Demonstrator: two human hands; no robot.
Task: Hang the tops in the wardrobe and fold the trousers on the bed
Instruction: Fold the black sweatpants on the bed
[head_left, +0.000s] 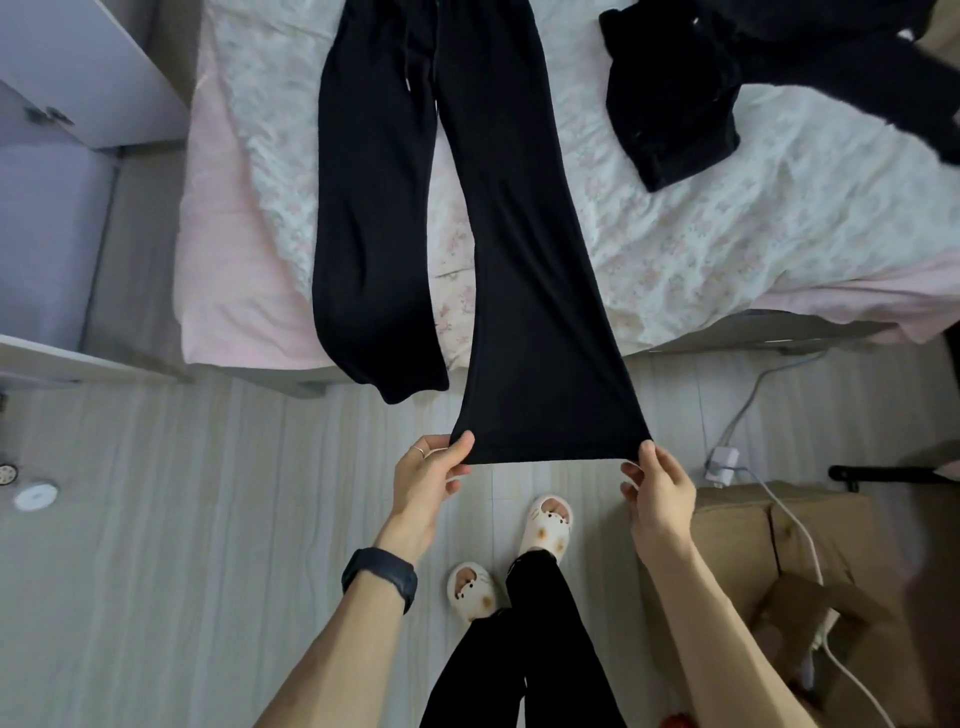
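trousers (498, 208): black pair, laid flat on the bed (727, 249), one leg pulled out taut over the floor (156, 545)
left grip (423, 483): pinched tight on that hem's left corner
right grip (660, 491): pinching the hem's right corner
other leg: hem droops off the bed edge

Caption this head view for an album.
The left hand and right hand pinch one hem of black trousers spread on the bed, beside a dark garment.
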